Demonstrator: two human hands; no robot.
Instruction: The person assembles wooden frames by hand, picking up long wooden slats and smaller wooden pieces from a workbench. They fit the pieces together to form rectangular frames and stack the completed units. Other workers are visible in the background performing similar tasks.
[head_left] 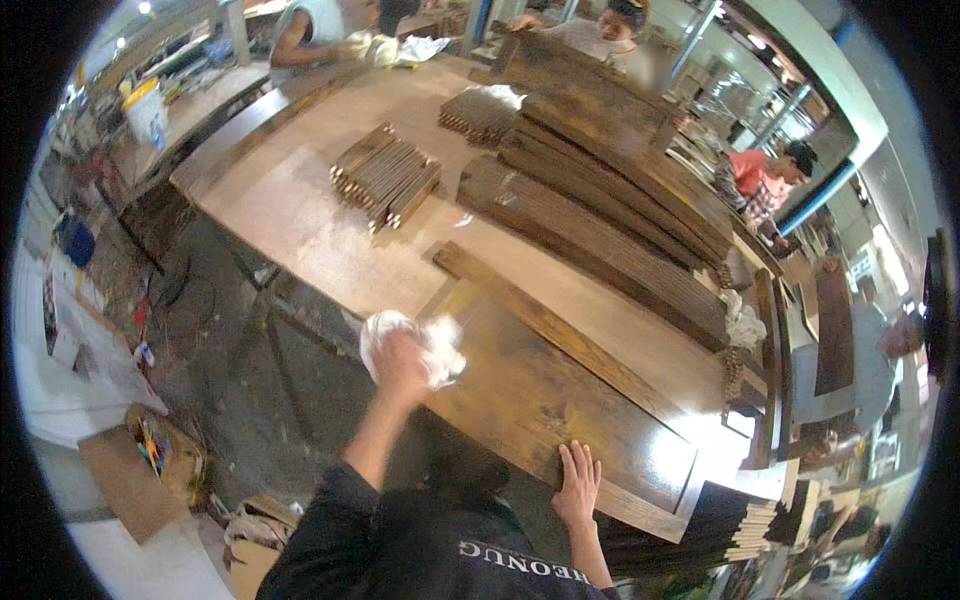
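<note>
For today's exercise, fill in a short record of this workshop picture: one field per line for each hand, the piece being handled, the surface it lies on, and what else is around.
Left hand: left hand grips a crumpled white rag, pressed on the panel's near-left end
Right hand: right hand lies flat, fingers spread, on the panel's near edge
Piece: dark-stained wooden panel with a raised frame, glossy in places
Surface: long pale workbench
Nearby: bundle of thin strips; stack of dark boards
Others: people at the bench's far end and right side
</note>
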